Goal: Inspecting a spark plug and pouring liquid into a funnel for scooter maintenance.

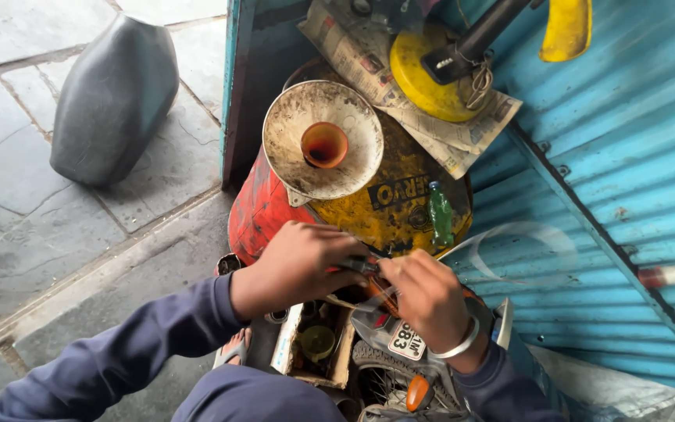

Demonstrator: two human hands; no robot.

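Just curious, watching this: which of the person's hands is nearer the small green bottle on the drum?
Right. The right hand sits just below the green bottle; the left hand is farther off, down to the bottle's left.

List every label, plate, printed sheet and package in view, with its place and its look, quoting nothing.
Painted black label band: on the top of the red and yellow metal drum, beside the dirty metal funnel.
Folded newspaper sheets: on the drum's far edge, grey print, under a round yellow disc.
White number plate: below the right hand, small, dark characters.
Open cardboard box: below the left hand, brown, holding small parts.
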